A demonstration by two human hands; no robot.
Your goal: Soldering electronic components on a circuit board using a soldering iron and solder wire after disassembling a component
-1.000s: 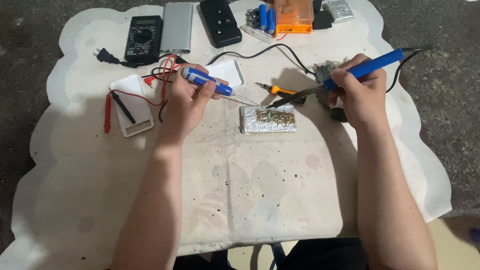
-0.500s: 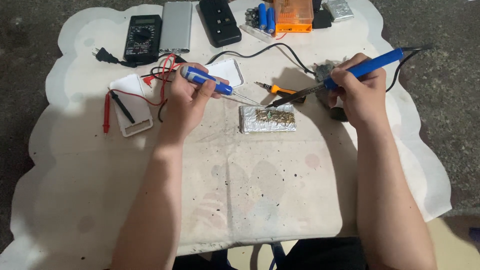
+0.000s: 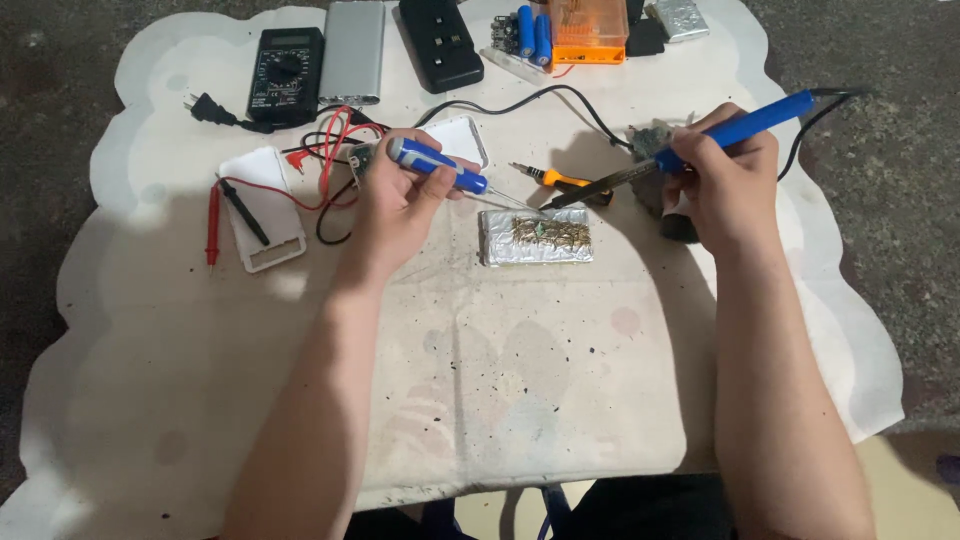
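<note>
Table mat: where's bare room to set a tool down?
Free: the wide near half of the mat, between the forearms and below the foil-wrapped block. Crowded: the far edge around the multimeter and orange box, and by the left hand with its probe leads.

Bright, sharp overhead light; soft shadows, dim edges.

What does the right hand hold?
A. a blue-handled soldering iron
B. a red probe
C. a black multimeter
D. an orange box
A: the right hand grips the soldering iron, its dark tip pointing toward the foil-wrapped pack.
</note>
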